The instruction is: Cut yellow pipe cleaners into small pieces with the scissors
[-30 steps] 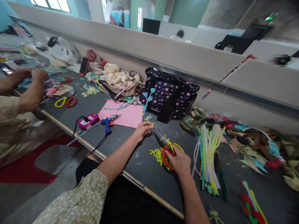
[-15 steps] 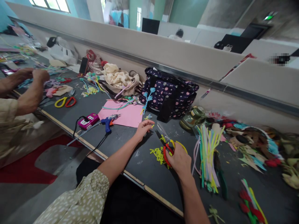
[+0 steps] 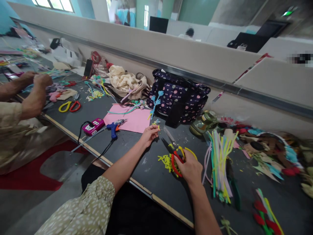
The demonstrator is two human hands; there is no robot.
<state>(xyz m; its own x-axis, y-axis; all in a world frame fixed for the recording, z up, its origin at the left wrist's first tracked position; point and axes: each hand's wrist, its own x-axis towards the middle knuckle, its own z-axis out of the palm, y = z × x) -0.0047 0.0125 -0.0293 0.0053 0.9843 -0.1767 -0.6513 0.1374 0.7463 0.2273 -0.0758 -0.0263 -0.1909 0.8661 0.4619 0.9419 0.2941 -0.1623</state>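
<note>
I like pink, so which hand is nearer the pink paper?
Left: the left hand is by the near right corner of the pink paper; the right hand is farther right.

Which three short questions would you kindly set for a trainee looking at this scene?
1. Which hand grips the scissors?
2. True or false: the blades of those scissors are closed together.
3. What does the left hand hold?
A) a glue gun
B) a small yellow piece
C) a phone

Key:
1. The right hand.
2. False; the blades stand apart.
3. B.
</note>
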